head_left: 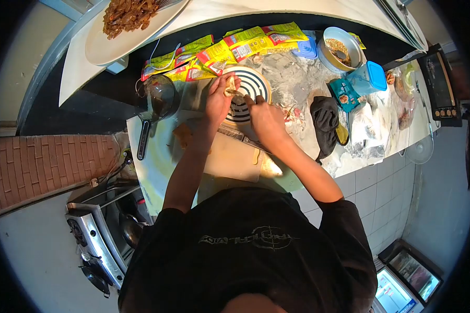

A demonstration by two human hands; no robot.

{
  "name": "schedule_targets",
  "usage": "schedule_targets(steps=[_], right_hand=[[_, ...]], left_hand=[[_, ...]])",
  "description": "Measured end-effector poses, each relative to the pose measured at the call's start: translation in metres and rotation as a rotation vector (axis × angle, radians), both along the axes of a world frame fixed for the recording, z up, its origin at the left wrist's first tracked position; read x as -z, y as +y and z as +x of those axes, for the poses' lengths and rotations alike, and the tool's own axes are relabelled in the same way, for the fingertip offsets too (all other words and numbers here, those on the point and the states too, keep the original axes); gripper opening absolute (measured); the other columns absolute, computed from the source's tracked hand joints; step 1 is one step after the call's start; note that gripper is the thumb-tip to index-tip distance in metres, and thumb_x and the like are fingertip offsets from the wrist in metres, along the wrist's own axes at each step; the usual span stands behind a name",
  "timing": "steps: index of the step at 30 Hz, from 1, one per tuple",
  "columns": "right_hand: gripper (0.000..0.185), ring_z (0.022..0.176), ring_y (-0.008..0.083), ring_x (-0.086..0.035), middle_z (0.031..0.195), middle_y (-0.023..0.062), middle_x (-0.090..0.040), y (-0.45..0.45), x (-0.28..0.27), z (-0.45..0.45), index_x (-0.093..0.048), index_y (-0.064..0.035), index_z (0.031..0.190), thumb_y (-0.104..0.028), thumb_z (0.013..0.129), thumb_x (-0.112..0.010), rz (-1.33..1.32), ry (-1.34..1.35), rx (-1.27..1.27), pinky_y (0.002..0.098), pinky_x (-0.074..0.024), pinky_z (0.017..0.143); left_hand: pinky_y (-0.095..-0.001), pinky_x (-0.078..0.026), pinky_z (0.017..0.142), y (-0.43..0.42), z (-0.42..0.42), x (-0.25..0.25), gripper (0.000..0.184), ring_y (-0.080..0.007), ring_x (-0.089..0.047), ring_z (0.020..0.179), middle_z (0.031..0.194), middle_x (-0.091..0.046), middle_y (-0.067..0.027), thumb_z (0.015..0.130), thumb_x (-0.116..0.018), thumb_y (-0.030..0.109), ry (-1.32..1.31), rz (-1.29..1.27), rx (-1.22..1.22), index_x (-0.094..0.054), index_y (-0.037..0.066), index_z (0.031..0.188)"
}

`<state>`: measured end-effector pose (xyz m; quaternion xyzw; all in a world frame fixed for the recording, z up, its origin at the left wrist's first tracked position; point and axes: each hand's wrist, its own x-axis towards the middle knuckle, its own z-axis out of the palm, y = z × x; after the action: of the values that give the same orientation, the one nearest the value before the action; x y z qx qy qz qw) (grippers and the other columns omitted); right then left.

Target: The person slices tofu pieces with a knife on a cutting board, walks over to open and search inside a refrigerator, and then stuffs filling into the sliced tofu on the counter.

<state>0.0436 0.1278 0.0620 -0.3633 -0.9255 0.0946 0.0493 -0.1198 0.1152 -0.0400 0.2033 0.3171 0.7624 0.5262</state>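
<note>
My left hand (219,102) is closed around a small pale folded piece of food (230,87), holding it above the left side of a striped plate (263,86). My right hand (267,123) grips a thin utensil, probably a spoon, whose end (239,94) reaches to the pale piece. Most of its handle is hidden by the fingers. Below the plate, a knife (235,133) lies across a cutting board (230,159), between my forearms.
Yellow packets (240,49) line the table's back. A dark pan (162,96) stands left. At right are a bowl of filling (341,48), a blue container (368,78), a teal packet (344,94) and a black cloth (325,125). A food plate (136,44) rests on the shelf above.
</note>
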Motion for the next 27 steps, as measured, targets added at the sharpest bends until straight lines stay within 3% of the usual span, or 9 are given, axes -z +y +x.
schedule_targets(steps=[2,11,17,20,23,24,26,27], right_hand=[[0.045,0.070,0.0337,-0.068,0.092,0.0174,-0.065,-0.002,0.005,0.003,-0.058,-0.0077,0.123,-0.002,0.079,-0.054,-0.011,-0.005,-0.028,0.0424,-0.0564,0.062],[0.045,0.073,0.0319,-0.068,0.091,0.0164,-0.065,0.000,-0.001,0.003,-0.059,-0.0081,0.123,-0.002,0.079,-0.056,-0.034,-0.013,0.024,0.0421,-0.0559,0.064],[0.046,0.073,0.0316,-0.068,0.090,0.0157,-0.065,-0.006,0.004,0.005,-0.059,-0.0089,0.124,-0.004,0.079,-0.056,-0.035,-0.033,-0.007,0.0417,-0.0554,0.064],[0.046,0.074,0.0311,-0.068,0.091,0.0151,-0.064,0.000,-0.003,0.003,-0.059,-0.0086,0.124,-0.005,0.078,-0.057,0.029,0.012,-0.010,0.0405,-0.0555,0.065],[0.048,0.078,0.0296,-0.066,0.093,0.0135,-0.062,0.011,-0.014,0.006,-0.058,-0.0088,0.125,-0.006,0.078,-0.058,0.099,0.067,-0.098,0.0392,-0.0554,0.066],[0.049,0.081,0.0286,-0.065,0.095,0.0124,-0.061,0.015,-0.016,0.009,-0.058,-0.0092,0.127,-0.007,0.077,-0.058,0.117,0.087,-0.160,0.0384,-0.0554,0.067],[0.051,0.085,0.0269,-0.064,0.098,0.0111,-0.059,0.021,-0.014,0.015,-0.057,-0.0103,0.128,-0.007,0.077,-0.058,0.159,0.072,-0.236,0.0374,-0.0552,0.068],[0.053,0.089,0.0252,-0.063,0.101,0.0098,-0.058,0.023,-0.012,0.017,-0.056,-0.0114,0.130,-0.007,0.076,-0.058,0.197,0.056,-0.307,0.0365,-0.0551,0.069]], left_hand=[[-0.0356,-0.047,0.099,0.000,-0.003,0.003,0.036,-0.0233,-0.059,0.108,0.114,-0.059,-0.0154,0.105,-0.037,0.022,0.103,-0.022,-0.060,-0.051,-0.005,0.123],[-0.0341,-0.048,0.096,0.001,0.005,-0.008,0.034,-0.0227,-0.061,0.105,0.112,-0.061,-0.0152,0.105,-0.037,0.020,0.048,-0.051,-0.016,-0.053,-0.006,0.121],[-0.0364,-0.049,0.097,-0.002,-0.008,0.014,0.035,-0.0250,-0.061,0.105,0.113,-0.060,-0.0163,0.105,-0.036,0.021,0.107,-0.079,-0.120,-0.052,-0.005,0.121],[-0.0383,-0.048,0.097,-0.009,-0.013,-0.003,0.036,-0.0238,-0.060,0.106,0.114,-0.060,-0.0149,0.105,-0.036,0.027,-0.045,-0.226,0.079,-0.053,-0.001,0.121],[-0.0380,-0.045,0.096,-0.014,-0.006,-0.041,0.037,-0.0197,-0.059,0.105,0.116,-0.061,-0.0103,0.104,-0.038,0.027,-0.127,-0.435,0.097,-0.053,-0.002,0.122],[-0.0380,-0.045,0.096,-0.015,-0.015,-0.030,0.037,-0.0197,-0.059,0.105,0.116,-0.061,-0.0103,0.104,-0.038,0.027,-0.127,-0.433,0.094,-0.053,-0.002,0.122],[-0.0372,-0.047,0.095,-0.018,-0.041,0.002,0.036,-0.0194,-0.059,0.105,0.115,-0.062,-0.0105,0.104,-0.040,0.028,0.048,-0.256,0.392,-0.054,-0.001,0.122],[-0.0372,-0.047,0.095,-0.020,-0.038,-0.004,0.036,-0.0194,-0.059,0.105,0.115,-0.062,-0.0105,0.104,-0.040,0.028,0.048,-0.255,0.391,-0.054,-0.001,0.122]])
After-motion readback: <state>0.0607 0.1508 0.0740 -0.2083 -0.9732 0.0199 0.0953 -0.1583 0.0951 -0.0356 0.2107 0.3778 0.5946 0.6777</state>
